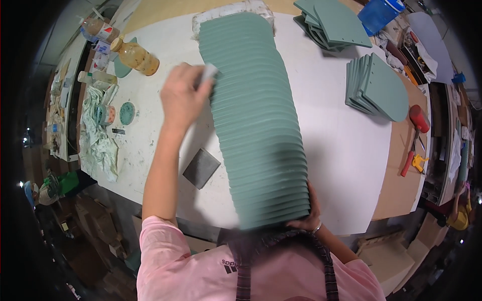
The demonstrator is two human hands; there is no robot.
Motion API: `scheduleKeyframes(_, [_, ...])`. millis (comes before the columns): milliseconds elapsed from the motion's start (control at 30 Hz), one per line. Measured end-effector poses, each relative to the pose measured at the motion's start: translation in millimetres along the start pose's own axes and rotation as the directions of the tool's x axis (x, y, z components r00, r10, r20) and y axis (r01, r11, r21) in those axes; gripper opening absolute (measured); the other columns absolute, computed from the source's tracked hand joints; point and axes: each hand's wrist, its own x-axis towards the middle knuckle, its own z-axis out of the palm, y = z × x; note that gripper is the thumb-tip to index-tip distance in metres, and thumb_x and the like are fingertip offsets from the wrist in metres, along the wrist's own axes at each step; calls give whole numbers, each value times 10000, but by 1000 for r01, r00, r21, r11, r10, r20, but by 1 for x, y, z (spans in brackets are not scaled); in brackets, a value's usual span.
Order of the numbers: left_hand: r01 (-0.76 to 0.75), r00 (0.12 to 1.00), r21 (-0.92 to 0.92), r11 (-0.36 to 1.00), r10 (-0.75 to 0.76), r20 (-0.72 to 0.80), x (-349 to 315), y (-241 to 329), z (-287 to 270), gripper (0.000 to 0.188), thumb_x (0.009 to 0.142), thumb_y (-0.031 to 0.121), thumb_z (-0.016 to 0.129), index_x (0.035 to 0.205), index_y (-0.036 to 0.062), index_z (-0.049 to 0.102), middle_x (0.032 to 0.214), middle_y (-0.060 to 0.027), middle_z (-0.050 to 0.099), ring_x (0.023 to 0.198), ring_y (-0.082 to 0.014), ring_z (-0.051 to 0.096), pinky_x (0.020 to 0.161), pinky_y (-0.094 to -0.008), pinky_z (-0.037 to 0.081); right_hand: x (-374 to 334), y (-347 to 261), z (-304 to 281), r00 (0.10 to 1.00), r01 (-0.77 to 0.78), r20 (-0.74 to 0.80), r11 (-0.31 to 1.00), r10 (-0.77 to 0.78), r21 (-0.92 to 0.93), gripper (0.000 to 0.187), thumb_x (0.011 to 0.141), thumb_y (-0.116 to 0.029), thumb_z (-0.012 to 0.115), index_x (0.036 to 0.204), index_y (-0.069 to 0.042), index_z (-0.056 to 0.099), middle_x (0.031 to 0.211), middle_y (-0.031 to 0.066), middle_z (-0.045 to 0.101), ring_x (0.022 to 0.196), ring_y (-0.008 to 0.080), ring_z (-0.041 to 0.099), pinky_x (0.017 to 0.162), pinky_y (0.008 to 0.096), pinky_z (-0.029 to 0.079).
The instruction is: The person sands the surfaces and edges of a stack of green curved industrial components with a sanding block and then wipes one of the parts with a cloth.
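A long row of overlapping green panels [258,120] with rounded ends runs from near my body to the far side of the white-covered table [341,165]. At its left edge, toward the far end, my left hand [185,93] is closed on a small whitish pad [209,73], blurred by motion. I cannot tell whether the pad touches the panels. My right hand [311,213] wraps round the near right corner of the row and holds it; some fingers are hidden. A dark grey square pad [201,168] lies left of the row.
Left are a bottle of amber liquid [135,56], a crumpled cloth [98,135] and a green-stained lid [127,113]. Two stacks of green panels stand right, one nearer [376,88] and one farther [331,22]. A red mallet [419,118] lies by the right edge. A white-wrapped block [233,9] stands behind the row.
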Motion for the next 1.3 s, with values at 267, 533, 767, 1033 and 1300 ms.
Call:
scheduleKeyframes(267, [-56,992,-99,994,66,109,-6,6,-21,277,736,18,805,1002,22,728,865,-90,632,791,-252,614,663,-352,513,-1,0,2,1000,16,-14,1000,-16,-11,1395,608,-598,939,1555,130,218,1561,329,368,1428,417,428,1169,494,358])
scheduleKeyframes(533, [-110,957,-184,977,155,246,-30,16,-42,320,666,-46,784,973,18,722,840,-84,611,777,-267,572,634,-371,488,-2,1,-1,1000,12,-13,1000,-12,18,1400,608,-598,939,1556,131,212,1579,326,336,1444,420,404,1172,501,352])
scheduleKeyframes(767, [-211,964,-195,958,237,122,-21,33,-24,339,650,-41,780,975,15,700,820,-94,581,789,-290,564,644,-383,472,2,-1,5,998,41,-47,998,-39,52,1325,602,-542,958,1559,73,279,1548,353,367,1413,482,433,1148,517,378])
scheduleKeyframes(1033, [-87,967,-121,989,113,229,-34,19,-35,340,642,-45,788,967,9,705,820,-97,582,793,-285,563,645,-384,484,-1,4,3,999,26,-19,1000,-26,7,1397,601,-562,956,1565,115,206,1575,320,353,1433,418,422,1172,492,356])
scheduleKeyframes(1300, [-188,976,-268,945,211,60,-4,60,15,312,665,11,816,960,39,718,835,-93,603,796,-298,580,681,-389,496,-3,3,-2,1000,-8,7,1000,8,-27,1426,578,-577,961,1563,119,200,1573,315,359,1435,401,426,1173,472,358])
